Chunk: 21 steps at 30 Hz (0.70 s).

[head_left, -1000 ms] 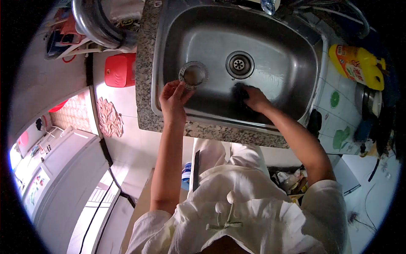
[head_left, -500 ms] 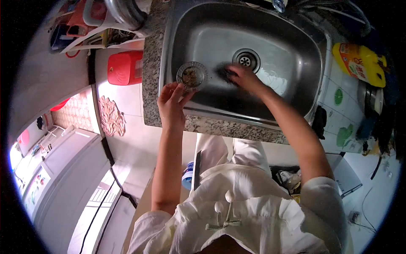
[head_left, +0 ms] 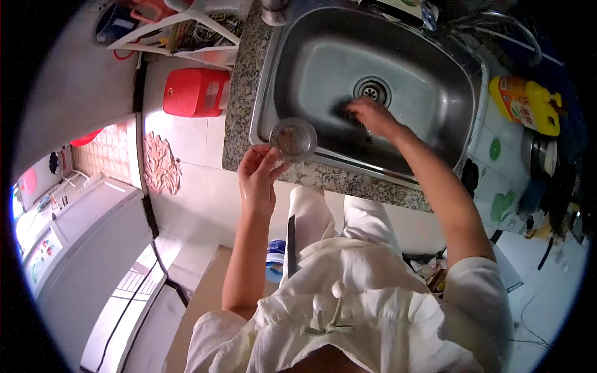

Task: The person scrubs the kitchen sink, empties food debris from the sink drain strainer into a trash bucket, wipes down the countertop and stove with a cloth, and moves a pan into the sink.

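A small round clear glass bowl with brownish bits in its bottom is over the sink's near left corner. My left hand pinches its rim between thumb and fingers. Inside the steel sink, my right hand is low beside the drain, with its fingers drawn together. A dark patch shows at those fingertips; whether it is a thing held or a shadow is unclear.
Speckled stone counter borders the sink. A yellow bottle lies on the right, below the faucet hose. On the floor to the left are a red stool and a crumpled pink cloth.
The camera view has shifted, so the sink sits further right. My left hand has brought the glass bowl nearer to me, toward the sink's front edge. My right hand stays by the drain.
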Tool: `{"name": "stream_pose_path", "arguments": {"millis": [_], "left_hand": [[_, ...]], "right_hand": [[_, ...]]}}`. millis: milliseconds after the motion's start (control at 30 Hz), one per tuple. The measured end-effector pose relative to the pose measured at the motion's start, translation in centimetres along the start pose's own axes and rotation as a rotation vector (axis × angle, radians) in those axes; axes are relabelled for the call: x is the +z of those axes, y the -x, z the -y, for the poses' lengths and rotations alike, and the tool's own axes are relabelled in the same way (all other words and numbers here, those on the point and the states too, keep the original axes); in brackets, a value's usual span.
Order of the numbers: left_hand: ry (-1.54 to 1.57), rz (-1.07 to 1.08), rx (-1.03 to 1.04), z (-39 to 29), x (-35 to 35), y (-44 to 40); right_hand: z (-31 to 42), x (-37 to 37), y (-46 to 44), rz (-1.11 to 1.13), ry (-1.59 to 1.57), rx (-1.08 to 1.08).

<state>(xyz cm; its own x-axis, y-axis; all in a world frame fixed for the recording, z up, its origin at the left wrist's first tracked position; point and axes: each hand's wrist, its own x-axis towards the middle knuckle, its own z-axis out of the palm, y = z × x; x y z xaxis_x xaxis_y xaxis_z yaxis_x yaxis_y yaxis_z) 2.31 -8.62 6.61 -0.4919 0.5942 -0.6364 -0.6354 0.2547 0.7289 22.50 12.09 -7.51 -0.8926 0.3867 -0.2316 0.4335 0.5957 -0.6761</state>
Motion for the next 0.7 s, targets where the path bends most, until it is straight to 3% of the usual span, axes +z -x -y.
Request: {"name": "stream_pose_path", "arguments": {"millis": [33,100,200,333,433,533,700], "left_hand": [[-0.023,0.013,-0.016,0.2,-0.1,0.9],[-0.010,-0.009,-0.030,1.3,-0.6,2.7],[0.040,-0.036,-0.083,3.3,-1.2,5.7],[0.019,-0.092,-0.087,7.2,-1.5,9.6],[0.112,-0.134,-0.110,10.9,-0.9,12.1],[0.194,-0.202,-0.127,14.6,0.2,14.5],[0.235,-0.281,-0.141,18.6,1.8,16.4]], "right_hand": [[0.0,-0.9,-1.1,0.066,-0.006,0.116],[-0.9,-0.5,-1.6,-0.031,0.046,-0.017],[-1.9,1.7,-0.4,0.027,0.248,-0.054],[-4.1,3.6,3.4,0.128,0.233,-0.177],[-4.3,2.8,4.6,0.313,-0.022,-0.038],[-4.0,1.7,3.9,0.019,-0.212,-0.113],[-1.8,3.5,-0.1,0.090,-0.150,-0.152]]}}
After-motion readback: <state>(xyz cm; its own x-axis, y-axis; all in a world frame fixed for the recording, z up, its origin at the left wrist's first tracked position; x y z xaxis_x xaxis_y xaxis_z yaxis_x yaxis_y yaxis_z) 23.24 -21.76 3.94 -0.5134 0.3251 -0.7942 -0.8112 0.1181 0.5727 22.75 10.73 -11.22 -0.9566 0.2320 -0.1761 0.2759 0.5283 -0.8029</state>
